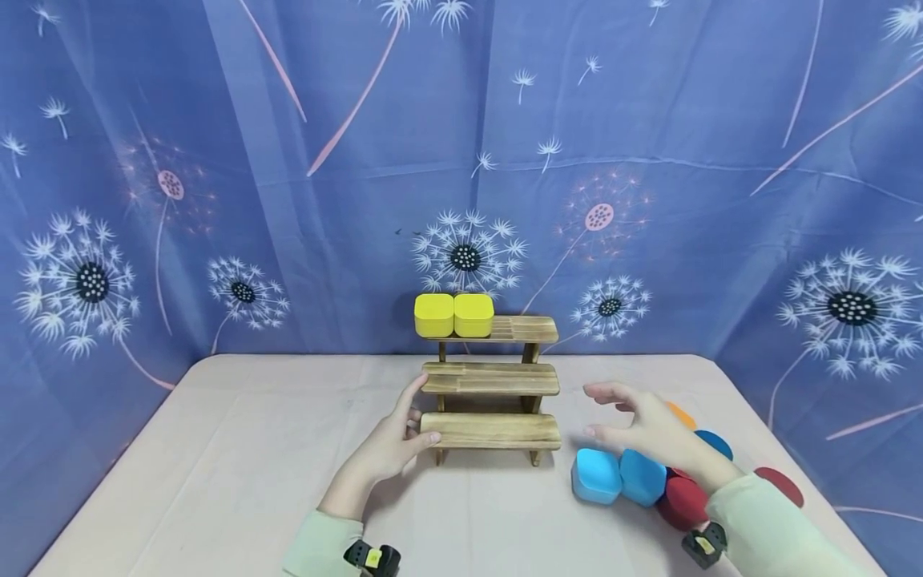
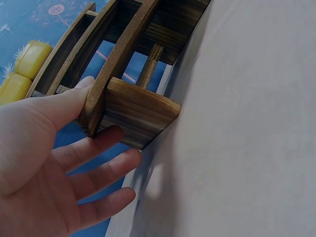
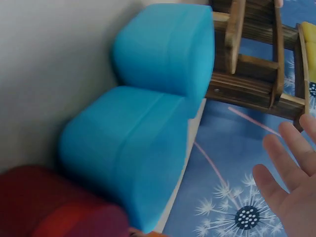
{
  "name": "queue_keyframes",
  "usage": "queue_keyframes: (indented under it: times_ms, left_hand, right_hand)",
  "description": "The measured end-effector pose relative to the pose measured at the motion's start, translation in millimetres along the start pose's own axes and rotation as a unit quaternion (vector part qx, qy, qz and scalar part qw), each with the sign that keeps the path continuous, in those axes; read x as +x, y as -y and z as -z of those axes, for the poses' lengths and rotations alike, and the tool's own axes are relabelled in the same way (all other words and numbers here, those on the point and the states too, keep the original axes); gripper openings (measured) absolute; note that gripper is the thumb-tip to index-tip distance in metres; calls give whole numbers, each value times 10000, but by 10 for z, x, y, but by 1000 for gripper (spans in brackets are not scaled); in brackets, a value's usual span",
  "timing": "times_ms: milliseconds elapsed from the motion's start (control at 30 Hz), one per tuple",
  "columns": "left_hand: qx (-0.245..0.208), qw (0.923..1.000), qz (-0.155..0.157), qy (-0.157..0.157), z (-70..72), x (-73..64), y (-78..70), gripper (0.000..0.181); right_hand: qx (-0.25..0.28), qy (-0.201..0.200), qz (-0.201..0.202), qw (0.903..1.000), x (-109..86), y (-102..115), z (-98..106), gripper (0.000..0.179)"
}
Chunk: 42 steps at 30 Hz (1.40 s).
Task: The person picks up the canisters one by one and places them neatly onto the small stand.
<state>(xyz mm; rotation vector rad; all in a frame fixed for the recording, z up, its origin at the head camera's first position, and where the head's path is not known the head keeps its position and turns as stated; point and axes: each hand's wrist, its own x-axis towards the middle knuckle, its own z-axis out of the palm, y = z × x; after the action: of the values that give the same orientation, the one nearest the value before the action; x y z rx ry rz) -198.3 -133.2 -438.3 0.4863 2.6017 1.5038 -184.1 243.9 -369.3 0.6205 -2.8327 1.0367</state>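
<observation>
A three-tier wooden display stand (image 1: 490, 431) stands on the table, with two yellow rounded blocks (image 1: 453, 316) side by side on the left of its top tier. At the stand's left end, my left hand (image 1: 385, 441) rests its thumb on the lowest board; its index finger reaches up to the middle board. In the left wrist view, the fingers (image 2: 106, 175) spread loosely beside the stand's leg. My right hand (image 1: 642, 421) hovers right of the stand, holding nothing, thumb and fingers apart. Two light-blue rounded blocks (image 1: 597, 476) sit just below it, also large in the right wrist view.
Beside the light-blue blocks lie dark-red pieces (image 1: 683, 503), a darker blue piece (image 1: 714, 443) and an orange piece (image 1: 681, 414), partly hidden by the right forearm. Another red piece (image 1: 780, 486) lies farther right. A blue dandelion-print curtain (image 1: 346, 240) hangs behind the table (image 1: 238, 465).
</observation>
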Motion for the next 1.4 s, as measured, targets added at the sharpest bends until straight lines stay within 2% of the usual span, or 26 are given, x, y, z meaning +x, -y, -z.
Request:
queue_keyframes:
  times_ms: [200, 500, 867, 1400]
  left_hand:
    - [-5, 10000, 53, 18, -2, 1, 8, 87]
    - [75, 10000, 59, -2, 0, 16, 1, 88]
    - [28, 9999, 107, 7, 4, 7, -24, 88]
    - [56, 10000, 32, 31, 13, 0, -21, 88]
  right_hand:
    - [-291, 54, 122, 9995, -75, -68, -40, 56]
    - [-391, 647, -189, 9970, -209, -120, -56, 67]
    - [-612, 938, -383, 9930, -289, -230, -127, 77]
    - [-1048, 1247, -247, 9863, -319, -282, -180, 77]
